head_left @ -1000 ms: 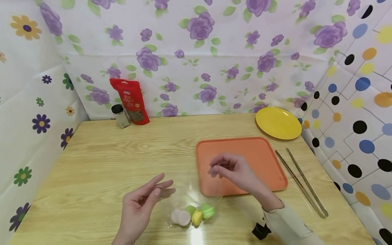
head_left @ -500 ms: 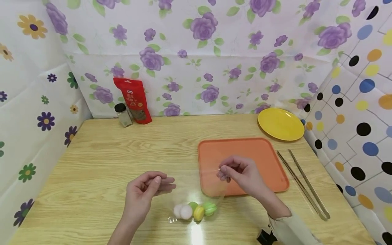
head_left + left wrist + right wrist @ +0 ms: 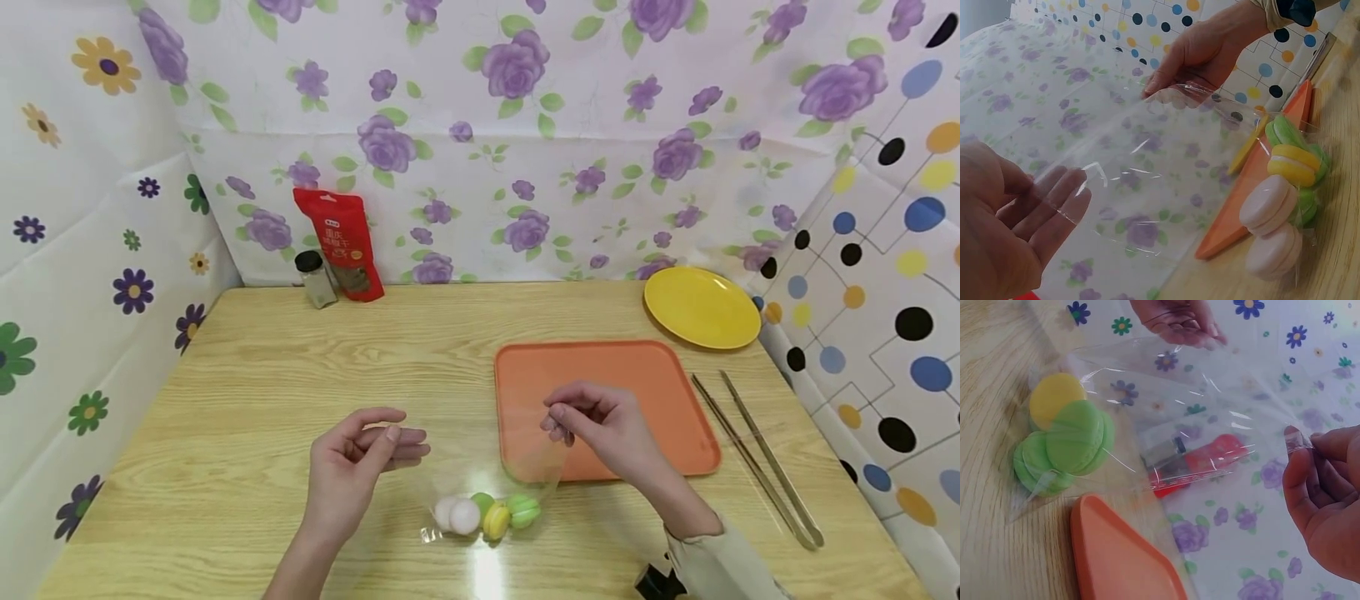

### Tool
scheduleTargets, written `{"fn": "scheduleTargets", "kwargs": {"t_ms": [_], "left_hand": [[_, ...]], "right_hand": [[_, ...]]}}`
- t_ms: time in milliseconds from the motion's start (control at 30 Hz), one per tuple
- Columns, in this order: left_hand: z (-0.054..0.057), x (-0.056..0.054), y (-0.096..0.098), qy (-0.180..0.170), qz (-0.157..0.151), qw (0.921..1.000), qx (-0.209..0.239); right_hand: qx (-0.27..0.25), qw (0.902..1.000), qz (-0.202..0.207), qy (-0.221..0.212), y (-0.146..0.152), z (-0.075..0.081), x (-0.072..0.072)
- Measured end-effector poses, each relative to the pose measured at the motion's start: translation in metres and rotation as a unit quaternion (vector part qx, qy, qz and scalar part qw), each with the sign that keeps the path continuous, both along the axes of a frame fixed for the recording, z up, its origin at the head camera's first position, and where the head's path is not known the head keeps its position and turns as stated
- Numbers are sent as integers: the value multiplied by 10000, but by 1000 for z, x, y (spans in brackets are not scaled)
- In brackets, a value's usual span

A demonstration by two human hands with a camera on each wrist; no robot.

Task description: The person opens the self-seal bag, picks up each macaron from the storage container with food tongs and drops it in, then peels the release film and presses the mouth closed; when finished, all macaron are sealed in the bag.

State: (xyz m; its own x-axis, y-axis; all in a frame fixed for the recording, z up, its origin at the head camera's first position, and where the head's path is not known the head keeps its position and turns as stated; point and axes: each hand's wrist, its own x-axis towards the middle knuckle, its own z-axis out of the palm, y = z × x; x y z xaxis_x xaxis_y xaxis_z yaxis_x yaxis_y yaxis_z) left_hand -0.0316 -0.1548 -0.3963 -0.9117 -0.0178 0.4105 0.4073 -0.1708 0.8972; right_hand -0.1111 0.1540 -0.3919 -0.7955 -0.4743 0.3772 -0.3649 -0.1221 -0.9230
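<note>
A clear plastic bag (image 3: 1210,412) stretches between the two hands. Several macarons lie in its bottom: pale pink ones (image 3: 1267,205), a yellow one (image 3: 1294,165) and green ones (image 3: 1075,437). The left hand (image 3: 341,471) pinches one side of the bag's mouth between thumb and fingers, and some fingertips show through the film in the left wrist view. Thumb and forefinger of the right hand (image 3: 603,429) pinch the opposite side of the mouth, over the orange tray (image 3: 600,367). Low over the wooden table, the bag's bottom hangs or rests; I cannot tell which.
Right of the tray lie long metal tongs (image 3: 765,462). A yellow plate (image 3: 702,307) leans in the back right corner. At the back left stand a black-capped jar (image 3: 317,281) and a red pouch (image 3: 343,242). Patterned cloth walls (image 3: 480,150) enclose the table (image 3: 285,375).
The hands have drawn slightly apart, the right one rightward, both keeping close to the bag's mouth. The macarons sit a little higher in the head view, which has turned slightly left.
</note>
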Motion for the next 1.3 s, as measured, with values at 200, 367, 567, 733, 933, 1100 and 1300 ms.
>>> {"fn": "scheduleTargets", "kwargs": {"t_ms": [200,367,567,733,933,1100,1300], "left_hand": [[-4,-4,-4,62,-361,9993,42],[-9,-8,-7,197,-497,9986,-35],[-12,-13,-9,752,-827,9931,-342],[-10,-14,-12,1063,-965,9881,-552],[-10,-13,-14,1027,-1069,9873,-577],[-10,-13,-14,1042,-1074,9870,-592],[-10,-13,-14,1077,-1053,9865,-649]], "right_hand": [[-189,9995,176,-193,2,-2,-1],[-182,9993,284,174,5,-7,-4],[-227,9968,435,623,6,-10,-8],[-221,9957,562,708,6,-9,-8],[-240,9941,753,744,8,-11,-11],[-450,9914,988,737,9,-13,-15],[-658,9866,1291,748,9,-8,-14]]}}
